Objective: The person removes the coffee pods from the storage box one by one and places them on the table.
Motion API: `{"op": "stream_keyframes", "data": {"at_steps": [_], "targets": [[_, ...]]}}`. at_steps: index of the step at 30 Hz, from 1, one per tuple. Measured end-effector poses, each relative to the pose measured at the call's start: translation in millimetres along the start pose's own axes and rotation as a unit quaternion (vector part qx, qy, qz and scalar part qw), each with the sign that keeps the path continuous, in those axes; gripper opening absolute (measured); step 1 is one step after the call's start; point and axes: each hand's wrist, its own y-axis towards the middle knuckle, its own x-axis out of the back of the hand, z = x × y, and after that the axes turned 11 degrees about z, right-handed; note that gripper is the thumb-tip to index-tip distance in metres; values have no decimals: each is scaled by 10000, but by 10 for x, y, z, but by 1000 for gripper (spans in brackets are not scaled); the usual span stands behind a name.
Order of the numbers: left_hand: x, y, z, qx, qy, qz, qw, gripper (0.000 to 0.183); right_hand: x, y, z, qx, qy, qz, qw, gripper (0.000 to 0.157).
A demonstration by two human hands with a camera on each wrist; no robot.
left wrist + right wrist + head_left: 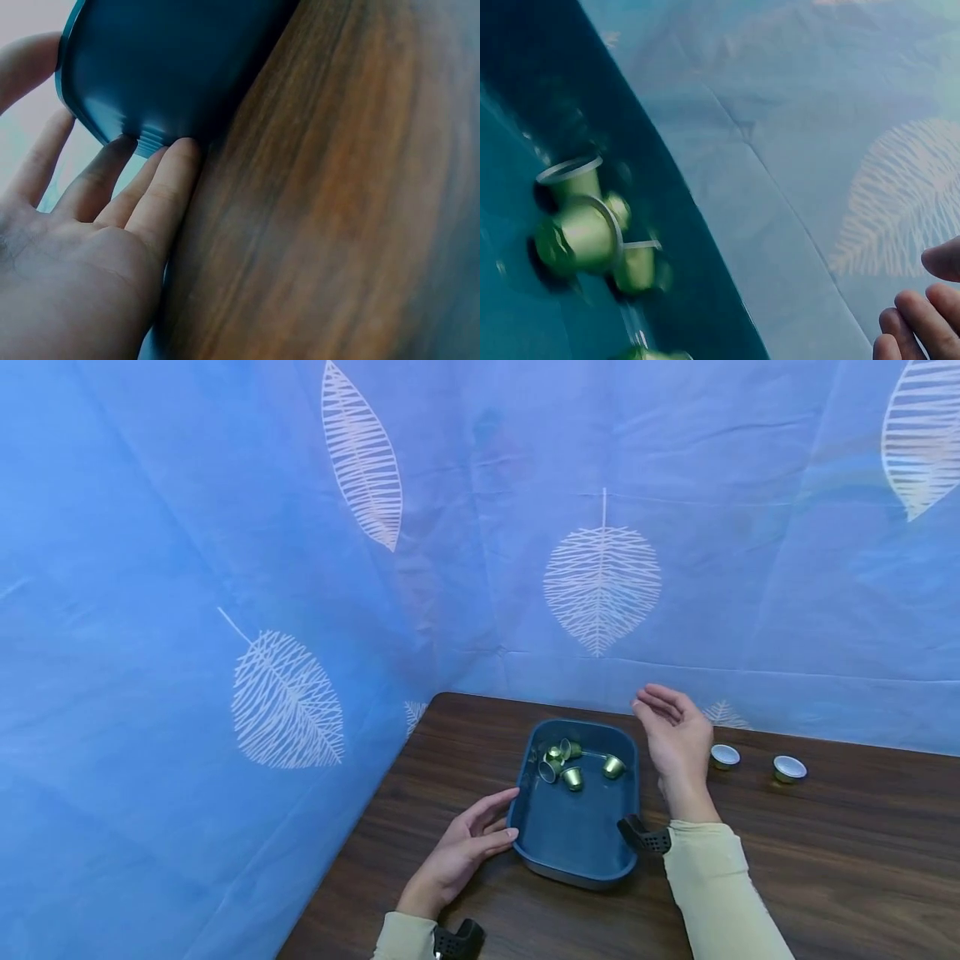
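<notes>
A dark blue rectangular tray stands on the table with several green-gold coffee capsules lying tumbled toward its far end. My left hand rests against the tray's left side, its extended fingertips touching the wall and rim. My right hand hovers beside the tray's far right corner, fingers loosely bent and nothing visible between them. In the right wrist view, capsules lie blurred by the tray's inner wall, and the right fingertips show at the lower right. Two more capsules stand lid-up on the table, right of that hand.
The dark wood table reaches to a blue curtain with white leaf prints along its back and left. The table's left edge runs close by the left forearm. Black bands are on both wrists.
</notes>
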Motion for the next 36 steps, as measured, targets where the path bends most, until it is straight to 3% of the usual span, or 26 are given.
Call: {"op": "stream_keyframes", "data": {"at_steps": [10, 17, 22, 28, 36], "targets": [[-45, 51, 13, 59, -56, -23, 10000, 53, -233, -43, 2, 219, -771, 156, 9967, 32], [-70, 75, 10, 83, -94, -43, 9999, 56, -364, -100, -53, 739, -1369, 372, 9871, 33], [-57, 66, -13, 110, 8, -205, 9997, 55, -444, -93, -87, 692, -1600, 989, 9797, 32], [-35, 44, -31, 97, 74, -234, 9997, 55, -509, -64, -172, 117, -2379, 2185, 9463, 40], [-14, 60, -10, -22, 102, -138, 9999, 56, -488, -55, -208, -98, -3187, 2569, 9123, 41]]}}
